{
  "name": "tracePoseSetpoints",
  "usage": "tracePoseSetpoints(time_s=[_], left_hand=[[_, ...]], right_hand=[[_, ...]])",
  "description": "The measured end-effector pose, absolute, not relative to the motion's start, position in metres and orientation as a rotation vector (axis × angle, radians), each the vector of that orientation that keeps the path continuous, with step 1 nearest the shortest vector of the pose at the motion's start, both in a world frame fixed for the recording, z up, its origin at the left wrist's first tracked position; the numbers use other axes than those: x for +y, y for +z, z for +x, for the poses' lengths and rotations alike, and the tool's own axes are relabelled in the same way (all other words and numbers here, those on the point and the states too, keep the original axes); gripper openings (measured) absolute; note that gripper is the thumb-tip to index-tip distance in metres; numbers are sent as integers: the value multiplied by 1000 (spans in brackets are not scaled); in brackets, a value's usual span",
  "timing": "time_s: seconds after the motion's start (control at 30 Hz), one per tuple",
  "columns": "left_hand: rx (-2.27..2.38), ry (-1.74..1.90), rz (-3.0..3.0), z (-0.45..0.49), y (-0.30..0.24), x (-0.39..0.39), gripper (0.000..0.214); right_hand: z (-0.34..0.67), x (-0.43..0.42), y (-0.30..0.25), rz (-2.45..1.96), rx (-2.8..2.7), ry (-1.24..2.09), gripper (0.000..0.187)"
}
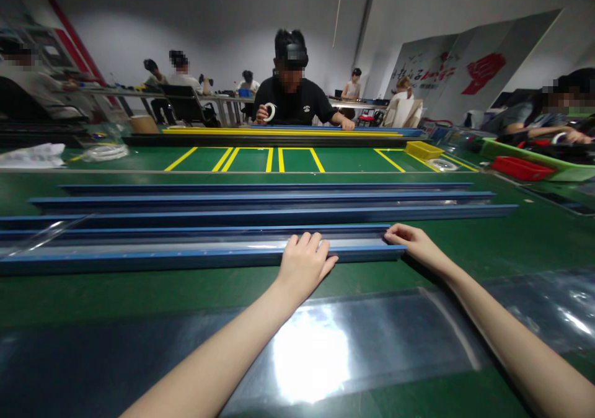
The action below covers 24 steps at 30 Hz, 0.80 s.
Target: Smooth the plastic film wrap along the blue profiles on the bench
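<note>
Across the table in front of me lies a long blue channel [223,257], its open side up and a pale, shiny strip along its inside. My left hand [304,264] lies over the near wall of this channel, fingers bent inside and thumb to the outside. At the channel's right end, my right hand [413,244] has thumb and forefinger pinched together between the two walls. Whatever is between those fingertips is too small to make out. Clear film [56,235] lies across the channel's left part.
Several more blue channels [260,200] lie parallel behind. A wide clear sheet [400,337] covers the near table. Beyond, a person [292,98] holds a white tape roll [269,112] behind yellow and black bars [279,134]. A red tray [523,168] and yellow tray [424,151] stand right.
</note>
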<state>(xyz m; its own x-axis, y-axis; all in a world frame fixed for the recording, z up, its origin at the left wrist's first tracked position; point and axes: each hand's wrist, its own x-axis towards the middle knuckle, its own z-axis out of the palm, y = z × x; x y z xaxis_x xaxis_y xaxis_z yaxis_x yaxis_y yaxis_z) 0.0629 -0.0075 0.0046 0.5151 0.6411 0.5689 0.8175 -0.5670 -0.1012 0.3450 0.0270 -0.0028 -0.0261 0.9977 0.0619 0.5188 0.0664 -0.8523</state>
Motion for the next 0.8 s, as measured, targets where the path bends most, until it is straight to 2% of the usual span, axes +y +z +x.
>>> tracePoseSetpoints(time_s=[0.8], left_hand=[[-1221,-676,-2458,62,7,-7,24]], right_hand=[[346,27,-5,-1561,-1670,854,36]])
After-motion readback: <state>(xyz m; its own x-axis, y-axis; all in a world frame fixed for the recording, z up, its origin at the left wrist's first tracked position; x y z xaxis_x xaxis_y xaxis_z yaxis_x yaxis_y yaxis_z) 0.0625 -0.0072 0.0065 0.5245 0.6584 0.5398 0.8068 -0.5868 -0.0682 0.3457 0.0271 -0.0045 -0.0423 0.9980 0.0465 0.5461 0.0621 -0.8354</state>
